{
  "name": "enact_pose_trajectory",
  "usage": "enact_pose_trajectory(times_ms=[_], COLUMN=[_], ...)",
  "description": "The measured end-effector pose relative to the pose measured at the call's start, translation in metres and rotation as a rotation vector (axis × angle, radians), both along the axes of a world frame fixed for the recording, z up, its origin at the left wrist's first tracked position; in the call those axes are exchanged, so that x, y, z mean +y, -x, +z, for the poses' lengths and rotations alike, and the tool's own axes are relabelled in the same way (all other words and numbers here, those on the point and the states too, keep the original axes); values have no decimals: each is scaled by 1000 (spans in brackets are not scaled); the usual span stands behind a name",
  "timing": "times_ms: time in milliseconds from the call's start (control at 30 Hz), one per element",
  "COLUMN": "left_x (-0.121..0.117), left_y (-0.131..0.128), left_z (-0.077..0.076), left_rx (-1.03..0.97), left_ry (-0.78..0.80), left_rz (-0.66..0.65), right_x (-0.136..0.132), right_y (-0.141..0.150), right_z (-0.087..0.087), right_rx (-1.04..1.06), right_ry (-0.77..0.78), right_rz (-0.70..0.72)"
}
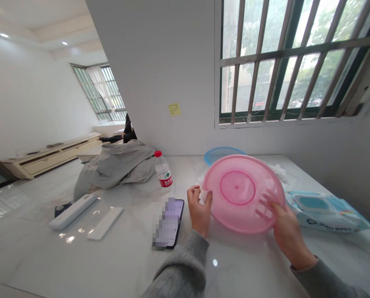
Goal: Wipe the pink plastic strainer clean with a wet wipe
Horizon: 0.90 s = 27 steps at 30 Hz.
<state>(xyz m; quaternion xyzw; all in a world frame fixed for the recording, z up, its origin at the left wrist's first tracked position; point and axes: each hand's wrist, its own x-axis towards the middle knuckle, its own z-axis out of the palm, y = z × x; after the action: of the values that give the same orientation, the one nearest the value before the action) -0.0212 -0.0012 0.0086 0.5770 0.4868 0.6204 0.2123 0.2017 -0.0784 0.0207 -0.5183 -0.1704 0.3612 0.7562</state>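
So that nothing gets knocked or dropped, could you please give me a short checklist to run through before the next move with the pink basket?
1. Right hand grips the pink basket by its rim: ok.
2. White wipe in the left hand, at the basket's edge: ok.
3. Bottle upright and capped: ok.
4. Phone out from under the basket: ok.
5. Blue round thing fully in view: not ok, the basket partly hides it.
6. Basket's underside clean: cannot tell.
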Motion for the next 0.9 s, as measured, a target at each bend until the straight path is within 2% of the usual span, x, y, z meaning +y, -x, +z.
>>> enact_pose_trajectory(times_ms=[100,233,600,800,900], left_x=[-5,-7,-12,-14,-15], left_y=[-2,-2,1,-3,-6], left_z=[3,5,6,6,5], left_rx=[-25,-77,-55,31,-49], left_ry=[-27,-68,-272,-239,-212], left_rz=[-73,-96,-275,-469,-462], right_x=[0,0,1,3,3], right_y=[-2,-3,-8,-11,-12], right_z=[1,2,-3,-5,-6], right_rx=[-12,-24,-8,-5,-5], right_ry=[2,9,10,23,18], right_rz=[-27,-39,-50,-48,-27])
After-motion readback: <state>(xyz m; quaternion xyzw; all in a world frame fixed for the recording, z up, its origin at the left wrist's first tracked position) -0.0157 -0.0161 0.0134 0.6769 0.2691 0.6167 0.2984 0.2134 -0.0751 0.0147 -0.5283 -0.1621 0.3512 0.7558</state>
